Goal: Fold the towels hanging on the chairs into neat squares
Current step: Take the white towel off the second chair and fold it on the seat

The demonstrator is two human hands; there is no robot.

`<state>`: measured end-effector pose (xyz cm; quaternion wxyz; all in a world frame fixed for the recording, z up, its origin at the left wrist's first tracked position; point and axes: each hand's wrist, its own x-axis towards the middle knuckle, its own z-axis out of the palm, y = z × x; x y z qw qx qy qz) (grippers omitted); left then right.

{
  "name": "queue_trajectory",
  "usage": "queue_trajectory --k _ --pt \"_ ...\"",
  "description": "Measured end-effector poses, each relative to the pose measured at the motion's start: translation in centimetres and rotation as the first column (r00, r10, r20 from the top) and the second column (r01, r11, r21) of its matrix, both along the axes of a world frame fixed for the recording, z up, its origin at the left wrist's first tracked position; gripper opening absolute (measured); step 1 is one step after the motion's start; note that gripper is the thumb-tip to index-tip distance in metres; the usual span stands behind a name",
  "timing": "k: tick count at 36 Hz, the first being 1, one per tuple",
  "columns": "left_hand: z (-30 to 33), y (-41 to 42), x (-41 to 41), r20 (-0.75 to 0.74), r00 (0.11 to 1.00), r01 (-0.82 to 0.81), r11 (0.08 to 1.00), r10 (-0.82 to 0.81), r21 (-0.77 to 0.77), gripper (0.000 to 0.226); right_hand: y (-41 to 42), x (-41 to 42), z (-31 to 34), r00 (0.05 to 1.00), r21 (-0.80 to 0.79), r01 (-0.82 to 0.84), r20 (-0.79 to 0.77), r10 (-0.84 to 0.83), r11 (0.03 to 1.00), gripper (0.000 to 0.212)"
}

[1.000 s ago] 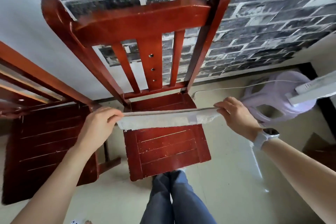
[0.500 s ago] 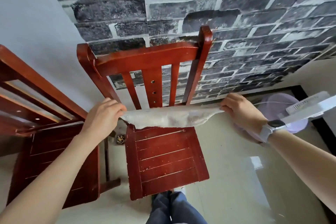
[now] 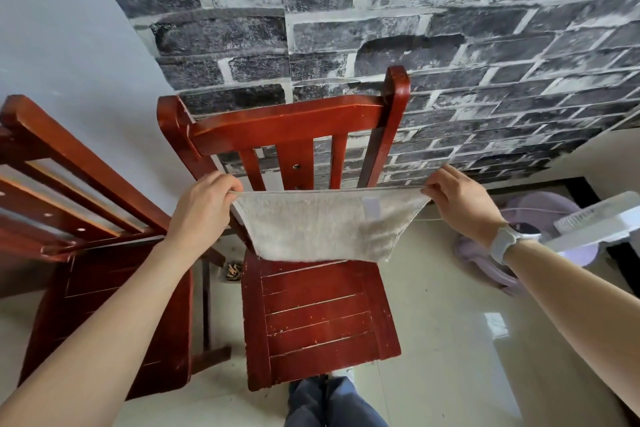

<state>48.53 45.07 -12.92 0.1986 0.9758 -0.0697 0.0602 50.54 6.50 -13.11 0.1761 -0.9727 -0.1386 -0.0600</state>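
A beige towel [image 3: 322,225] hangs stretched between my two hands above the seat of a red wooden chair [image 3: 318,319]. My left hand [image 3: 204,208] pinches its top left corner and my right hand [image 3: 457,198] pinches its top right corner. The top edge is pulled taut and level. The cloth droops in a short flap whose lower edge reaches the back of the seat. A small white label shows near the towel's right side. The chair's slatted back stands just behind the towel.
A second red wooden chair [image 3: 86,253] stands close on the left. A grey brick-pattern wall [image 3: 381,28] is behind. A lilac plastic stool [image 3: 540,215] and a white fan part [image 3: 595,222] sit on the tiled floor at right. My legs show at the bottom.
Both hands have lifted the towel higher and the cloth, seen edge-on a second ago, now hangs down as a flat flap. The view has tilted up toward the wall.
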Motion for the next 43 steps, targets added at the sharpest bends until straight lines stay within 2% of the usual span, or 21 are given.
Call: queue_trajectory --k 4,10,15,24,29,32,34,37,40,43 --pt "-0.6 0.4 0.3 -0.025 0.999 -0.038 0.999 0.038 -0.003 0.013 0.5 0.5 -0.5 1.0 0.013 0.01 0.002 -0.01 1.0 0.013" --pt "-1.2 1.1 -0.1 0.022 0.999 -0.038 0.999 0.038 0.029 0.014 1.0 0.6 -1.4 1.0 0.007 -0.016 0.021 0.016 1.0 0.01" --pt "-3.1 1.1 -2.2 0.02 1.0 0.006 0.999 -0.006 0.037 0.013 1.3 -1.1 -3.4 0.999 -0.012 -0.037 -0.035 0.037 0.999 0.008" --pt "-13.1 1.4 -11.0 -0.254 0.965 0.071 0.997 -0.071 -0.007 0.01 1.2 -8.9 -12.3 0.964 -0.01 -0.111 -0.245 0.105 0.994 0.003" --pt "-18.7 0.8 -16.4 -0.473 0.874 0.117 0.993 -0.116 -0.028 0.017 0.7 -15.0 -18.1 0.876 -0.037 -0.131 -0.471 0.098 0.991 0.006" --pt "-22.1 0.6 -19.0 -0.63 0.771 0.1 0.995 -0.095 -0.028 0.013 0.5 -18.3 -21.4 0.767 -0.086 -0.171 -0.637 0.078 0.982 0.005" --pt "-24.1 0.4 -20.5 -0.722 0.689 0.091 0.996 -0.065 -0.003 0.01 0.4 -20.1 -23.5 0.674 -0.116 -0.194 -0.737 0.047 0.974 0.014" --pt "-26.4 0.2 -21.8 -0.77 0.636 0.055 0.998 -0.056 -0.027 0.01 0.6 -21.7 -25.7 0.582 -0.161 -0.174 -0.813 -0.031 0.972 0.017" --pt "-28.1 0.1 -21.6 -0.814 0.58 -0.123 0.989 0.006 -0.081 0.01 0.9 -22.0 -27.1 0.549 -0.18 -0.05 -0.827 -0.124 0.982 0.019" --pt "-29.2 0.7 -20.1 -0.846 0.528 -0.363 0.92 0.072 -0.148 0.014 1.3 -20.9 -27.9 0.536 -0.099 0.198 -0.822 -0.192 0.975 0.014"
